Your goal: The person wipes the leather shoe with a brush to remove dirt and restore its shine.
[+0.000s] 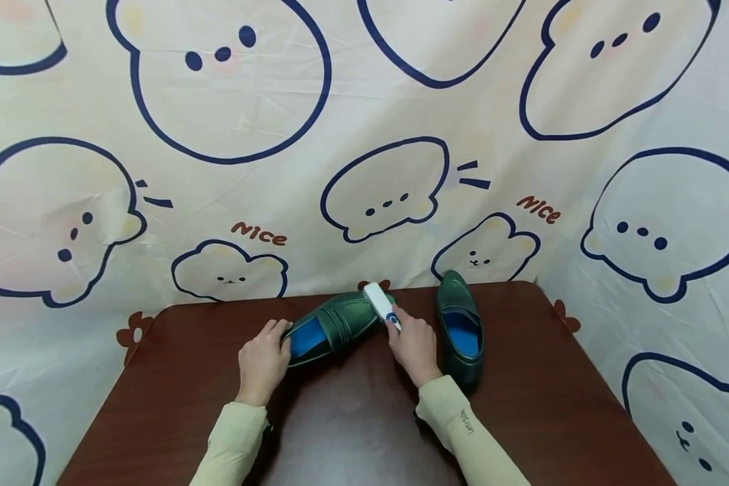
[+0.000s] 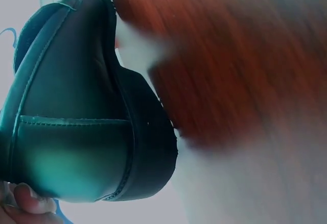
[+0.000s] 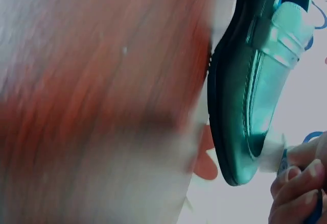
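Pale sleeves (image 1: pixel 466 426) show nearest me, above the brown desk (image 1: pixel 352 432). My left hand (image 1: pixel 263 362) pinches the heel end of one green shoe (image 1: pixel 355 314), slanted near the desk's far edge; whether its sole rests there I can't tell. My right hand (image 1: pixel 414 344) has fingers curled round the handle of a white-headed tool (image 1: pixel 376 301), its head at the toe. For good work, I'd want the heel braced firmly, the head laid flat and light strokes along the leather, wrist clear of the second shoe (image 1: pixel 462 331) just to the right.
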The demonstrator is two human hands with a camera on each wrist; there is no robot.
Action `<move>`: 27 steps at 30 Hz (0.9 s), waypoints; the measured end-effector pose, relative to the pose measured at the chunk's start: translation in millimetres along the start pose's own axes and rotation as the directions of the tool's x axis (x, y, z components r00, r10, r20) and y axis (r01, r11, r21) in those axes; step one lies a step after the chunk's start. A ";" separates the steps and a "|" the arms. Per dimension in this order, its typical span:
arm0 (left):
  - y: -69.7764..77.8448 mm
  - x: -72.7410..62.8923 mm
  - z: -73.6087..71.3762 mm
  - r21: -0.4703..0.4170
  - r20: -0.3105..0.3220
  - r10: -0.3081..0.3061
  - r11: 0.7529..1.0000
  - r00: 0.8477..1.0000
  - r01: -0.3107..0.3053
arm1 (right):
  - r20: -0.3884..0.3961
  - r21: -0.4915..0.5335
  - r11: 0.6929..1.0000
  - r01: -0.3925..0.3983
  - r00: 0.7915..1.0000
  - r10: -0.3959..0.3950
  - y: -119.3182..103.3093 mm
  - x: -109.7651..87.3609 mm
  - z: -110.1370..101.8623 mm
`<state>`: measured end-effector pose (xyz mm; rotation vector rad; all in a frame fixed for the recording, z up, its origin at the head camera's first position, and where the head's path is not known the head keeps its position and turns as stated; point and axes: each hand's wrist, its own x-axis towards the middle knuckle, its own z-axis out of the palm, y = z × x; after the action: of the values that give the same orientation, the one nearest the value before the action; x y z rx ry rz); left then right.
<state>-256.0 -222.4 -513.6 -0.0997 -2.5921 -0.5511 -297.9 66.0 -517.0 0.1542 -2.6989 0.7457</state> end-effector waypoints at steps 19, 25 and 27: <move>-1.9 0.4 2.1 -0.018 0.005 -0.016 1.000 1.000 0.016 | 0.134 0.168 0.969 0.181 0.970 -0.204 -38.0 -15.1 11.8; 0.3 -4.4 3.1 -0.026 0.001 -0.025 0.999 1.000 0.025 | 0.083 0.077 0.992 0.102 0.991 -0.108 -26.0 -12.7 7.0; 0.6 -5.1 3.4 -0.025 0.002 -0.023 0.999 1.000 0.023 | 0.062 0.022 0.998 0.054 0.997 -0.055 -18.3 -9.4 3.4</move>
<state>-252.9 -220.4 -518.5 -0.0783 -2.5915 -0.5919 -286.6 48.6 -514.3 0.2590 -2.7344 0.7637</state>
